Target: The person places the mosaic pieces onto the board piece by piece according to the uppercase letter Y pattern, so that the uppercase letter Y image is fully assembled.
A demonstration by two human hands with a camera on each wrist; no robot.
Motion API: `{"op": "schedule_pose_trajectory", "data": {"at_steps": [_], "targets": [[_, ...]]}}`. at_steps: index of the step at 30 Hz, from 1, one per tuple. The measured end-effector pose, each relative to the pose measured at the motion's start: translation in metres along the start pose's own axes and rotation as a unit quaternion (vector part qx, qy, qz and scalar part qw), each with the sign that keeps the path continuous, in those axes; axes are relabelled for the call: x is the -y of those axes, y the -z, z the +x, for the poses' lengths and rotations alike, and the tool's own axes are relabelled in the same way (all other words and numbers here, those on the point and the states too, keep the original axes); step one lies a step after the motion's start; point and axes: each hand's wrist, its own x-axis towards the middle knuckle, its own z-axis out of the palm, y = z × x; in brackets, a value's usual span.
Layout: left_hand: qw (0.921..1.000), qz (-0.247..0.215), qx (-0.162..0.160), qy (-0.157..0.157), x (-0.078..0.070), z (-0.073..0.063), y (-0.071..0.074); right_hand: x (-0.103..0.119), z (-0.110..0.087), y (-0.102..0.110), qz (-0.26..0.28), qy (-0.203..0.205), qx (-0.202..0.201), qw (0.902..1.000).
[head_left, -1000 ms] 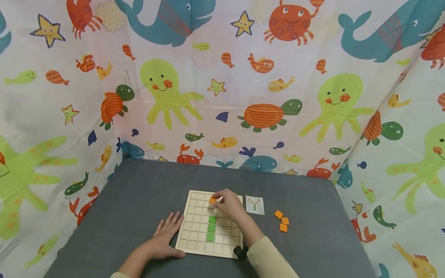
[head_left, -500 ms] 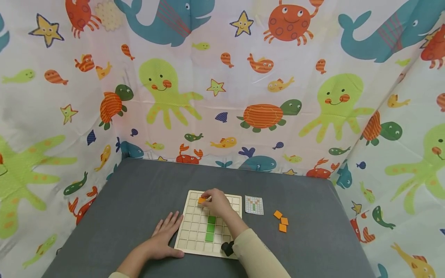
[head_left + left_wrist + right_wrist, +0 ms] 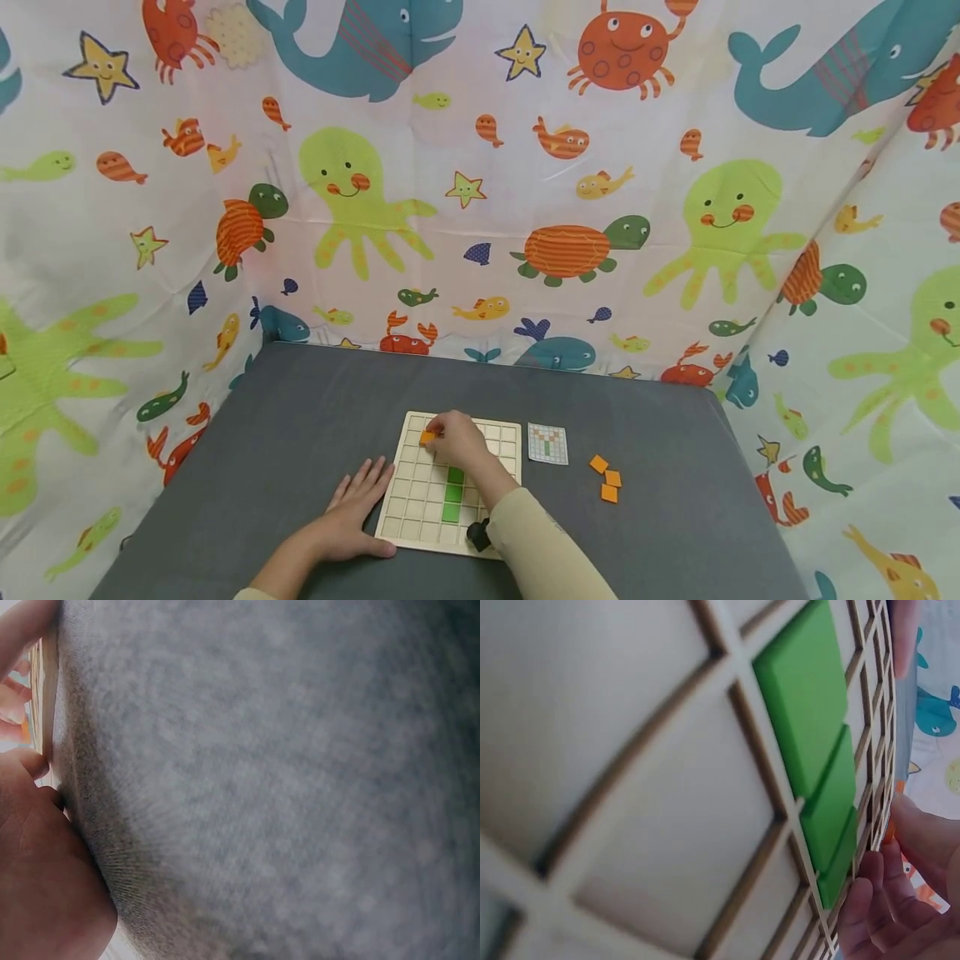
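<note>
A pale wooden grid board [image 3: 407, 506] lies on the grey table. Three green square tiles [image 3: 452, 493] sit in a column of its cells; the right wrist view shows these green tiles [image 3: 821, 742] close up. Over the upper left part of the board, my right hand [image 3: 460, 442] pinches an orange square tile [image 3: 427, 437] between thumb and fingers. In the right wrist view only a sliver of that orange tile [image 3: 889, 831] shows by the fingertips. Fingers spread, my left hand [image 3: 352, 515] rests on the table against the board's left edge.
Right of the board lies a small pattern card [image 3: 547, 444] with a coloured grid. Three loose orange tiles [image 3: 609, 478] lie farther right on the table. A curtain [image 3: 480, 183] printed with sea animals hangs behind the table and at both sides.
My right hand has carried the orange tile left across the upper rows of the board, slightly nearer me at the end. My left hand stays in place.
</note>
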Motion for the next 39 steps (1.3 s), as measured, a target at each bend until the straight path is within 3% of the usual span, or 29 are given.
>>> {"op": "schedule_pose_trajectory", "data": {"at_steps": [9, 16, 23, 31, 39], "targets": [[1.0, 0.008, 0.0, 0.001, -0.001, 0.001, -0.001, 0.002, 0.001, -0.002, -0.023, -0.021, -0.006, 0.9995], [1.0, 0.001, -0.004, -0.005, 0.001, 0.001, -0.002, 0.004, 0.003, -0.003, -0.039, -0.013, -0.002, 0.9992], [0.9999, 0.002, -0.005, -0.009, 0.002, 0.001, -0.003, 0.001, 0.0, 0.005, 0.007, -0.021, -0.007, 0.9997], [0.9998, 0.017, -0.007, 0.007, 0.003, 0.003, -0.003, 0.002, -0.013, 0.023, 0.033, -0.001, -0.008, 0.9994], [0.9998, 0.009, 0.0, 0.016, -0.001, 0.004, -0.005, -0.001, -0.033, 0.035, 0.058, 0.032, -0.063, 0.9958]]}}
